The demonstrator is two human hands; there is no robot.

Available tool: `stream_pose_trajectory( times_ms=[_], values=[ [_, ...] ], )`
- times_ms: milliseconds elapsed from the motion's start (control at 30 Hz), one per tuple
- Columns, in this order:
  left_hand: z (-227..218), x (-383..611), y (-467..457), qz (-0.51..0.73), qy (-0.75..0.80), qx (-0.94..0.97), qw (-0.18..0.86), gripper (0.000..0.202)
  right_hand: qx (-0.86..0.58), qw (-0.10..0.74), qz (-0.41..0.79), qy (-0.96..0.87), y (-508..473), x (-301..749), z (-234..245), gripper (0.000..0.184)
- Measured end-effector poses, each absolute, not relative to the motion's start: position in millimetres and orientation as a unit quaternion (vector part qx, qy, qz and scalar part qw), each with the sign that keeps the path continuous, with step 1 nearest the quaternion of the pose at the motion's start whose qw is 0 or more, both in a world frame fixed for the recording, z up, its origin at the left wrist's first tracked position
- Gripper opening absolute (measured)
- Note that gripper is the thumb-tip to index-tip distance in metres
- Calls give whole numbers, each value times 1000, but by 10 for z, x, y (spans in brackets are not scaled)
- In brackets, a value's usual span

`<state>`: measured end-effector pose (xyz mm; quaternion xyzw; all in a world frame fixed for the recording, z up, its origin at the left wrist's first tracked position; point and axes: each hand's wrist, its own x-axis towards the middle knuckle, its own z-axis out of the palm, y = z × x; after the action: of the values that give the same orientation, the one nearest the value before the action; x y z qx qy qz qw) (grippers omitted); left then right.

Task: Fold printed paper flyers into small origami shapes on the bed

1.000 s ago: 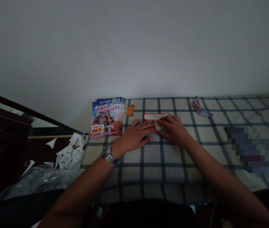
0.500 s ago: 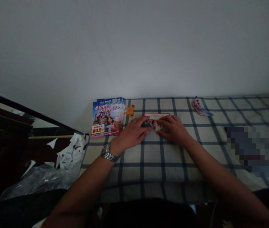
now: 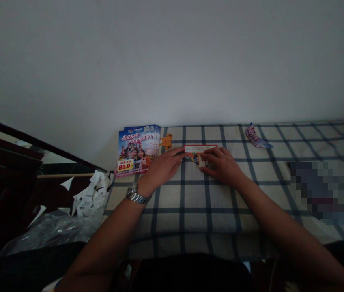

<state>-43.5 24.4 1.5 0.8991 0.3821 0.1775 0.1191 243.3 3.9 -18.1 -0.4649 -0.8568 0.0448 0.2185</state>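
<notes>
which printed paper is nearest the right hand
The small red-edged rectangular paper the right hand touches; the blue paper flyer stack lies farther left.

checked cloth (image 3: pixel 194 198); orange bear figure (image 3: pixel 166 142) on it; white paper scraps (image 3: pixel 88 192); clear plastic (image 3: pixel 58 232); pale wall (image 3: pixel 172 65)

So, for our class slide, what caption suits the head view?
Left hand and right hand at a printed paper on checked cloth, stacked flyers to the left.

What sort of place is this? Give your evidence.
Probably a room in a home: a checked cloth spread along a plain wall, with white paper scraps at its left.
</notes>
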Motion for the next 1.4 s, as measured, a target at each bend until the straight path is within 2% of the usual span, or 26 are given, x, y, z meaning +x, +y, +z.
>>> stream_pose_trajectory(
  times_ms=[733,967,1133,1400],
  values=[
    [-55,-272,152,211,402,887,78,40,-464,220,37,-857,38,2431,-218,45],
    [-23,-171,47,188,305,926,116,37,-464,226,40,-856,34,2420,-206,43],
    [-31,-159,36,175,321,925,105,46,-450,240,47,-859,34,2415,-181,41],
    [-58,-192,65,177,358,914,76,46,-382,299,72,-871,55,2397,-184,24]
  ],
)
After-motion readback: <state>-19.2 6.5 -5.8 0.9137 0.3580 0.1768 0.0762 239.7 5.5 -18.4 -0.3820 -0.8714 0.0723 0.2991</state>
